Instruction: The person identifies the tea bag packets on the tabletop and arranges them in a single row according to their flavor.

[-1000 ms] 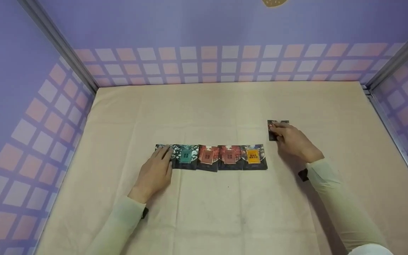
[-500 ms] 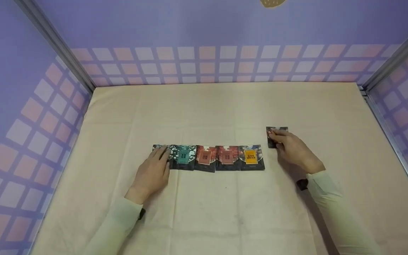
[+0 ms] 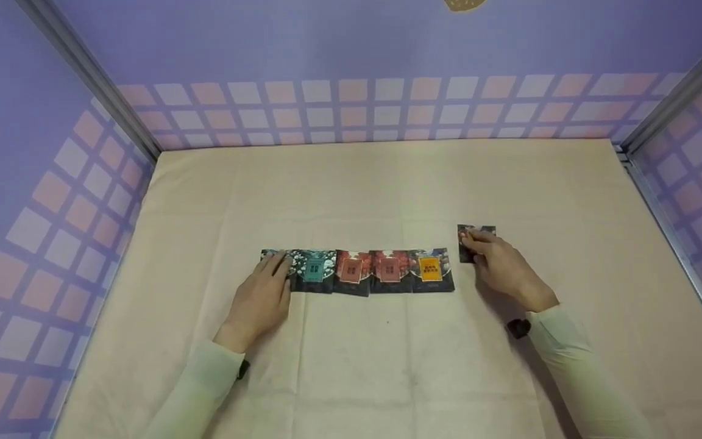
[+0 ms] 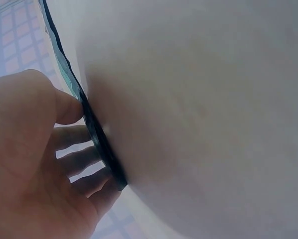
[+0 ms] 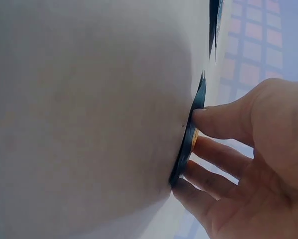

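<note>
A row of flat dark sachets lies side by side across the cloth. My left hand (image 3: 261, 299) rests on the leftmost sachet (image 3: 270, 252) with fingers extended, covering most of it. To its right come a green-labelled sachet (image 3: 314, 277), two red-labelled ones, one sachet (image 3: 351, 274) sitting slightly lower than the other sachet (image 3: 390, 275), and a yellow-labelled sachet (image 3: 432, 271) at the end. Just beyond that end, a little farther back, my right hand (image 3: 508, 266) holds another dark sachet (image 3: 465, 252). Close to the cloth in the right wrist view, this sachet (image 5: 186, 149) has thumb and fingers on it.
A cream cloth (image 3: 351, 360) with fold creases covers the table. Purple walls with pink and white squares (image 3: 351, 113) enclose the back and sides. Metal posts (image 3: 92, 73) stand at the corners.
My right hand has drawn its sachet toward me, nearly level with the row's right end. My left hand stays on the leftmost sachet. The head view has shifted slightly.
</note>
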